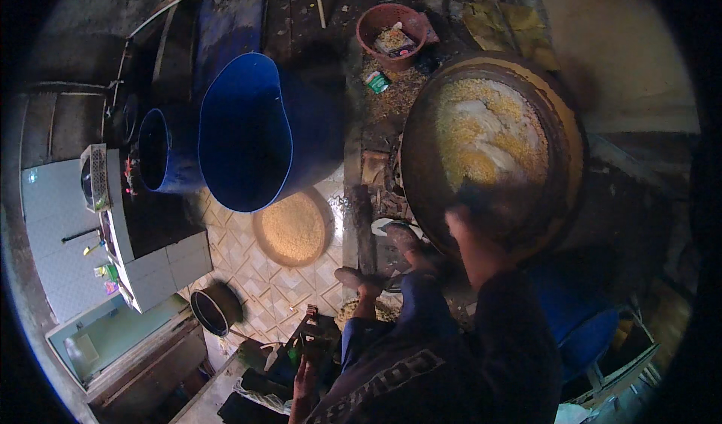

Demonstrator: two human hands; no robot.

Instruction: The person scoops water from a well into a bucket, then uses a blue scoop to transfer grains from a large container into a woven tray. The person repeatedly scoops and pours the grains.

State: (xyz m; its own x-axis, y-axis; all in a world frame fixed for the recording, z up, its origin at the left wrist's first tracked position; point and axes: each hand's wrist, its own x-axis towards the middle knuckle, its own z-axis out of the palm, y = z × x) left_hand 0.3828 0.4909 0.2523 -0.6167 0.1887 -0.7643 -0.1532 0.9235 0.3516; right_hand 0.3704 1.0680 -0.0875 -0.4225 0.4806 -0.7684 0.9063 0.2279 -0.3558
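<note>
A large round pan [421, 161] stands at the right, holding pale yellow kernels under streaks of whitish foam [481, 119]. My right hand [459, 219] reaches over its near side with fingers curled. Next to those fingers, in the pan, is a dark, blurred shape [477, 192]; its kind does not show. Low at my left side, my left hand [304, 379] is by a dark wooden piece [310, 320]. Shadow hides its fingers in part, and I cannot tell whether it grips anything.
Two blue barrels, a large one [248, 130] and a smaller one [153, 153], stand at the left. A wide basin of yellow grain [292, 228] sits on the tiles. Beyond are a reddish basket [391, 29] and a green packet [377, 82]. A dark pot [214, 308] stands near left.
</note>
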